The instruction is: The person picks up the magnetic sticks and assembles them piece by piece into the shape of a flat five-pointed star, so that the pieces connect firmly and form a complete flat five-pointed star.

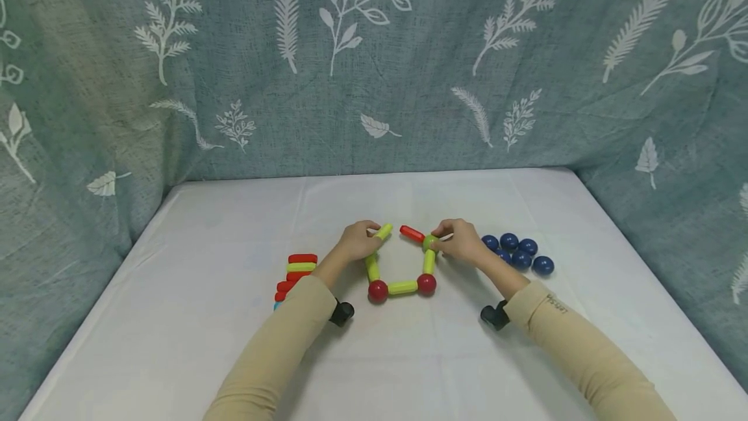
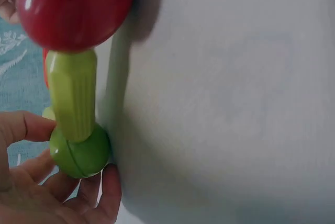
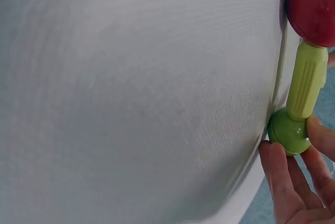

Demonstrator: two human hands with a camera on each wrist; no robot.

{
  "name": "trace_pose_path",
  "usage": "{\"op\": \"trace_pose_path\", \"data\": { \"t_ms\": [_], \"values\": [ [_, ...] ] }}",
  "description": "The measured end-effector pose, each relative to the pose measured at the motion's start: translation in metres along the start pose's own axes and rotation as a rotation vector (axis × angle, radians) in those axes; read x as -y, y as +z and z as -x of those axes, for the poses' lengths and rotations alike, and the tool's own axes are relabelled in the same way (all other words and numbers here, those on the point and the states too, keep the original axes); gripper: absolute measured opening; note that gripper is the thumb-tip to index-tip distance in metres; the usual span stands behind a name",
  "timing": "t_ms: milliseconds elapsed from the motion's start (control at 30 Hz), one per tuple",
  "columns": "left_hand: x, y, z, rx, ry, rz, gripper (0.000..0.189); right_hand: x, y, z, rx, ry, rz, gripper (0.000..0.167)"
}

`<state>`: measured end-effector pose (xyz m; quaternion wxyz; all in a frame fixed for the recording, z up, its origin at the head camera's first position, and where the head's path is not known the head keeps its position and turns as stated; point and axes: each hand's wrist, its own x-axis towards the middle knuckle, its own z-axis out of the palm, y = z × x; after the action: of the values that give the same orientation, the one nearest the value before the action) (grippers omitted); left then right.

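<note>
On the white table lies an unfinished-ring shape of balls and sticks, gapped at the far side. Two red balls (image 1: 378, 291) form its near corners, joined by a yellow-green stick (image 1: 403, 288). My left hand (image 1: 358, 239) holds a green ball (image 2: 81, 153) at the left corner, hidden in the head view; a yellow-green stick (image 1: 384, 232) points from there toward the far right. With thumb and fingers my right hand (image 1: 460, 241) grips another green ball (image 1: 430, 243), from which a red stick (image 1: 412, 234) extends leftward. Between the two far stick ends there is a gap.
Several red, yellow-green and blue sticks (image 1: 302, 258) lie in a row at the left, partly behind the left forearm. Several dark blue balls (image 1: 521, 260) sit together beside the right hand. A patterned teal cloth (image 1: 374, 96) hangs behind the table (image 1: 234, 213).
</note>
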<state>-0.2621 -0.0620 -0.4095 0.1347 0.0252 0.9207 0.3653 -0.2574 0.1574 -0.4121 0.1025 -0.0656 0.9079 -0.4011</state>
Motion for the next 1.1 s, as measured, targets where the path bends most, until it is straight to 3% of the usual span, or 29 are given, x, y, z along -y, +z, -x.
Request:
{"op": "trace_pose_path", "data": {
  "t_ms": [367,800,1100],
  "values": [
    [-0.004,0.006,0.0,-0.063,0.029,-0.089,0.034,-0.002,0.001,-0.001,-0.002,0.005,-0.009,0.019],
    [-0.015,0.009,0.002,-0.029,-0.072,-0.146,0.04,-0.004,0.0,-0.001,-0.005,0.002,0.002,0.02],
    [-0.002,0.006,0.005,-0.036,0.014,-0.101,0.039,-0.006,0.001,-0.001,-0.006,0.006,-0.014,0.02]
  ]
}}
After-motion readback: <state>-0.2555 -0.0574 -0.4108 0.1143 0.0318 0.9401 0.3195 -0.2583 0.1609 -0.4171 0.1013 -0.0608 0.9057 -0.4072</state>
